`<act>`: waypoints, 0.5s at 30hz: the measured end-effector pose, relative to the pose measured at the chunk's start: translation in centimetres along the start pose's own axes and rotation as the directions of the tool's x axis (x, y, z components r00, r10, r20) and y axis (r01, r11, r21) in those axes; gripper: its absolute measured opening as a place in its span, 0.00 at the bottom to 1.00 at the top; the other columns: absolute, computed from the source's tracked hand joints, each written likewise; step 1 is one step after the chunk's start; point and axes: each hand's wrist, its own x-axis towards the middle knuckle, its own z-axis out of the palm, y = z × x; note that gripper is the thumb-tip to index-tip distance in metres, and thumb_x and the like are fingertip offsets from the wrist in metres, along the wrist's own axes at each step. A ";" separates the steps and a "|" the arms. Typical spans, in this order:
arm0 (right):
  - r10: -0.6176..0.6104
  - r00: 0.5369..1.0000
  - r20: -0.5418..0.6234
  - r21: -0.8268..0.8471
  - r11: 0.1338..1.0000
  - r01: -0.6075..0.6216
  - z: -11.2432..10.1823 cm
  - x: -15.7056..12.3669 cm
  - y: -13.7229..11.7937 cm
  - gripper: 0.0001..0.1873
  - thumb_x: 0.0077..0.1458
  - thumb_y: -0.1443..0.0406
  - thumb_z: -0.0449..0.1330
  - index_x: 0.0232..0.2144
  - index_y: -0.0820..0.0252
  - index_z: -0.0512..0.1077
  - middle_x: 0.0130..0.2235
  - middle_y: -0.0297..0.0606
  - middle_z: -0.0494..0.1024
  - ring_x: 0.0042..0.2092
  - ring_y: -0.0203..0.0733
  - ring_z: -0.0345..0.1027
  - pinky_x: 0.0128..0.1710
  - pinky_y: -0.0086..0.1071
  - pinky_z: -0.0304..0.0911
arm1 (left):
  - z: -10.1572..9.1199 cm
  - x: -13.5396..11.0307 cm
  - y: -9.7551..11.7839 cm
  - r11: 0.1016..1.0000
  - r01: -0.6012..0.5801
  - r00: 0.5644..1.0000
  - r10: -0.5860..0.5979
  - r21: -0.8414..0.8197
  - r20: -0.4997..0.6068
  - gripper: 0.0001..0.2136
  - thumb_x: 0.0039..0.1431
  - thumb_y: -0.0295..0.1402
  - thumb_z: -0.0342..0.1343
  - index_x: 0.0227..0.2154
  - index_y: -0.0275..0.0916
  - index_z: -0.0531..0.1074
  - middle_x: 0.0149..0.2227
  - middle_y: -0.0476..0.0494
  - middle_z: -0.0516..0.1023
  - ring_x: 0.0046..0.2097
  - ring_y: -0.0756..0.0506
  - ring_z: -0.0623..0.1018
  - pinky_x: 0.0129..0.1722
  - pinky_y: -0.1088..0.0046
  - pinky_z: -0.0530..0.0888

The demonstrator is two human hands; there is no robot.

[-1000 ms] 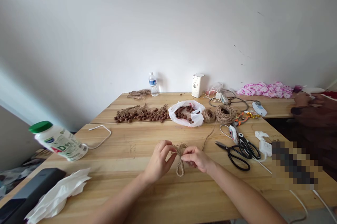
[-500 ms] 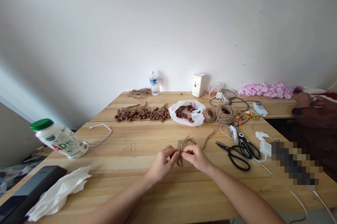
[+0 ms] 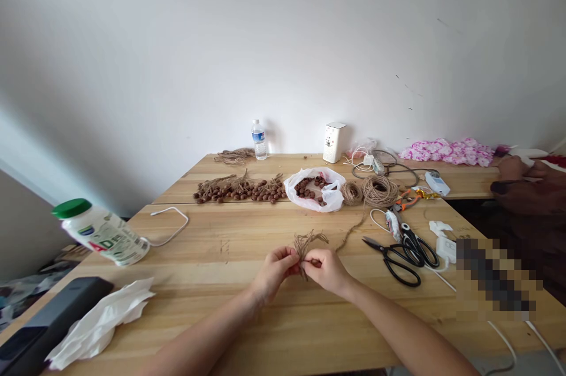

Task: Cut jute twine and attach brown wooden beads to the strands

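My left hand [image 3: 278, 269] pinches a bundle of brown jute twine [image 3: 308, 241] between thumb and fingers, at its middle. Close beside it, my right hand [image 3: 326, 270] is closed on the same bundle, fingertips almost meeting the left ones. Loose strands fan out beyond my fingers, and a short tail hangs below them. From near my right hand a twine strand [image 3: 352, 231] runs across the wood up to a large coil of twine [image 3: 379, 190]. My fingers hide the middle of the bundle.
Brown nut-like balls on twine [image 3: 241, 188] lie behind a white plastic bag [image 3: 292, 187] of similar balls. To the right are black scissors [image 3: 393, 261], orange-handled pliers [image 3: 407, 202] and cables. A white bottle with a green cap [image 3: 106, 237] and crumpled tissue [image 3: 104, 323] are at left.
Both hands have shifted slightly against the bundle, and my right hand's fingers have curled in more. The bundle's loose strands now spread more to the left and right.
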 end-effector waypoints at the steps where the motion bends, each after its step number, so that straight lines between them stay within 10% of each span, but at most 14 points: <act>1: -0.002 1.000 -0.002 -0.010 1.000 0.002 0.1 0.0 0.0 0.11 0.49 0.69 0.57 0.17 0.61 0.70 0.18 0.31 0.66 0.22 0.32 0.54 0.21 0.27 0.49 | 0.0 0.1 -0.1 0.999 0.020 1.000 -0.019 -0.033 0.020 0.11 0.40 0.34 0.66 0.21 0.36 0.68 0.19 0.51 0.70 0.24 0.51 0.70 0.30 0.73 0.68; 15: 0.100 0.995 -0.024 0.169 0.981 -0.095 -0.3 0.3 -0.6 0.09 0.46 0.67 0.58 0.16 0.62 0.69 0.18 0.31 0.65 0.22 0.32 0.53 0.21 0.27 0.49 | 0.1 -0.2 0.3 0.977 -0.021 0.997 0.037 -0.213 0.074 0.10 0.44 0.34 0.65 0.22 0.35 0.69 0.22 0.48 0.72 0.27 0.50 0.71 0.32 0.73 0.68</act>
